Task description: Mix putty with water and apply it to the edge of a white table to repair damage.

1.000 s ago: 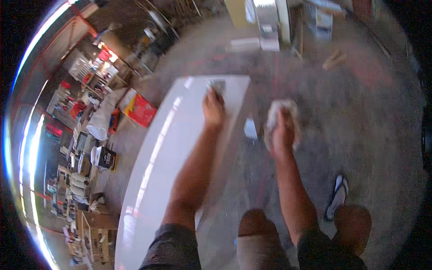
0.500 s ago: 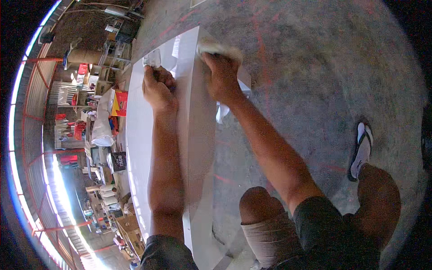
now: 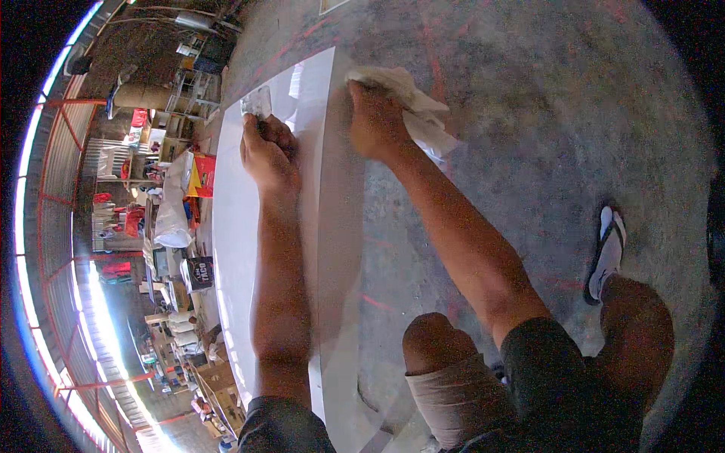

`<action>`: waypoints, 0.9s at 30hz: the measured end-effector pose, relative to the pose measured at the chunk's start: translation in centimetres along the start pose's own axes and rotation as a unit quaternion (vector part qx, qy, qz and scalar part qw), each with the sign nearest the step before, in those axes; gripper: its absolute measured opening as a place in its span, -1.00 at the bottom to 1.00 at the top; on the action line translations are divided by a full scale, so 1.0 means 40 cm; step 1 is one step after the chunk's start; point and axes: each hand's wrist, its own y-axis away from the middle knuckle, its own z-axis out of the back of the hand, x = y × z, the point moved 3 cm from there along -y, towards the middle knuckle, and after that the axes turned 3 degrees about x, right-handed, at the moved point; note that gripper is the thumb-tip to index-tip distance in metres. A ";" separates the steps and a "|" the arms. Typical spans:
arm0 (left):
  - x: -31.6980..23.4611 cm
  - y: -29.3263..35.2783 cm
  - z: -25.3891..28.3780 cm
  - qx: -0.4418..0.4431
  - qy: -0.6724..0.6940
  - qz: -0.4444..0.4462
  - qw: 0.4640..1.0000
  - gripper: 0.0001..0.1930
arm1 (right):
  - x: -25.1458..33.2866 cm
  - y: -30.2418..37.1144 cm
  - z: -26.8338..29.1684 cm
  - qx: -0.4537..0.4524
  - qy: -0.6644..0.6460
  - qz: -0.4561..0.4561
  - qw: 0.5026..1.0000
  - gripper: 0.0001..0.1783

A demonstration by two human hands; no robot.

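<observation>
A long white glossy panel or box [image 3: 238, 177] stretches away in front of me, with a shaded side face to its right. Over its top surface my left hand [image 3: 268, 155] is closed around a small, clear, shiny object [image 3: 257, 101] whose kind I cannot make out. Just right of the panel's far edge, my right hand [image 3: 374, 117] grips a crumpled white cloth [image 3: 423, 109]. The cloth's loose end hangs to the right over the floor, and a gap shows between that hand and the panel's edge.
Grey concrete floor [image 3: 513, 181] with faint red lines spreads to the right. My sandalled foot [image 3: 610, 241] and bent knee [image 3: 434, 343] are at the lower right. Cluttered shelves, a white sack [image 3: 172, 219], boxes and a workbench line the left, beside a corrugated wall.
My right hand has drawn the cloth rightward, off the panel's edge, and the cloth now hangs more spread out. The left hand has barely moved.
</observation>
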 end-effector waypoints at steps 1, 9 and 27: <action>0.001 -0.003 0.003 -0.004 0.006 -0.001 1.000 -0.61 | 0.003 0.002 -0.003 0.028 0.012 -0.005 1.000 -0.36; 0.000 -0.001 0.008 -0.001 -0.007 0.011 1.000 -0.59 | 0.004 -0.003 0.005 0.005 0.010 0.013 1.000 -0.30; -0.006 0.003 -0.007 -0.018 -0.032 0.014 0.999 -0.56 | -0.067 0.031 -0.031 0.010 0.051 -0.070 0.996 -0.41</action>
